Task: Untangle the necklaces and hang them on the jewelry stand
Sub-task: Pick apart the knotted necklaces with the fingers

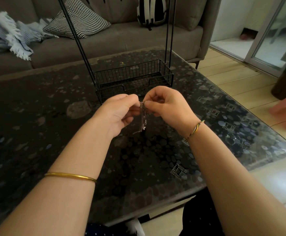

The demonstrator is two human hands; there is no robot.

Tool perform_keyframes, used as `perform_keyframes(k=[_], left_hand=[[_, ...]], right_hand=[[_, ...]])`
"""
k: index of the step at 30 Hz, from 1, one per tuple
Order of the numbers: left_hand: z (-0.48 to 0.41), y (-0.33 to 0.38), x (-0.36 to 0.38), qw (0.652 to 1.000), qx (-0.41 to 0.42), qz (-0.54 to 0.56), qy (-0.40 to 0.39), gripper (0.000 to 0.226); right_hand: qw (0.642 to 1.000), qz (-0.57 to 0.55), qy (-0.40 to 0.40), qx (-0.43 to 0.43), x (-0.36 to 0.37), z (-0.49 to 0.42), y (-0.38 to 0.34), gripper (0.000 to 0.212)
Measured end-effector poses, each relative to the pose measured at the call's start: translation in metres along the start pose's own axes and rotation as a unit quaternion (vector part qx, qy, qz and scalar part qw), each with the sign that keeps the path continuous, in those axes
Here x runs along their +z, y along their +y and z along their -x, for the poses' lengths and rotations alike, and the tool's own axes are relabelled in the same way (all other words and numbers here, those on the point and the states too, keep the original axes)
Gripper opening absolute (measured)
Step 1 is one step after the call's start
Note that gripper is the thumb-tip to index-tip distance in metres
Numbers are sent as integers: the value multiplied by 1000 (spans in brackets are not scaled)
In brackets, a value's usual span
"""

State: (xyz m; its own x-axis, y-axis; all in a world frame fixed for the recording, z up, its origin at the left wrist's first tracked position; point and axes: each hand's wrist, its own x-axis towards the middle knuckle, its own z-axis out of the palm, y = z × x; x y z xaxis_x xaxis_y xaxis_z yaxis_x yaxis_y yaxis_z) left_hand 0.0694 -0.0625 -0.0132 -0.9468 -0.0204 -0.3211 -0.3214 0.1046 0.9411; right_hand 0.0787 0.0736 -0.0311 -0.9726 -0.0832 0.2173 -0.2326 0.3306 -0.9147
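Both your hands pinch the top of the tangled necklaces (142, 116). Your left hand (120, 113) holds them from the left with thumb and fingertips pressed together, and your right hand (166, 106) does the same from the right, so the two sets of fingertips almost touch. The other fingers of both hands are curled inward. The chains hang down from the pinch as one narrow, silvery clump between your palms, and a short loose end sticks out to the left at the bottom. The clump is held in the air above the dark, pebble-patterned table (36, 116); you cannot tell whether its lowest links touch the surface. A thin gold bangle (70, 176) circles your left forearm and a braided thread bracelet (196, 128) sits on your right wrist. Just behind your hands stands the black jewelry stand (132, 74), with a wire basket at its base on the table and thin uprights rising out of view. Beyond the table is a grey sofa (121, 40) with a houndstooth cushion (81, 19), a fringed pale-blue blanket (11, 33) and a black-and-white backpack (151, 11).
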Motion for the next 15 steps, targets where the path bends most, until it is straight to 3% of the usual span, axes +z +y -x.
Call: perform_keyframes(k=[5, 11, 15], left_hand=[[3, 2, 0, 997, -53, 61, -3, 16], [4, 2, 2, 998, -36, 40, -14, 15], [3, 1, 1, 999, -26, 32, -14, 15]], right_hand=[[1000, 4, -3, 5, 0, -1, -1, 16], [1000, 1, -7, 28, 1, -1, -2, 7], [999, 45, 8, -11, 2, 1, -3, 4]])
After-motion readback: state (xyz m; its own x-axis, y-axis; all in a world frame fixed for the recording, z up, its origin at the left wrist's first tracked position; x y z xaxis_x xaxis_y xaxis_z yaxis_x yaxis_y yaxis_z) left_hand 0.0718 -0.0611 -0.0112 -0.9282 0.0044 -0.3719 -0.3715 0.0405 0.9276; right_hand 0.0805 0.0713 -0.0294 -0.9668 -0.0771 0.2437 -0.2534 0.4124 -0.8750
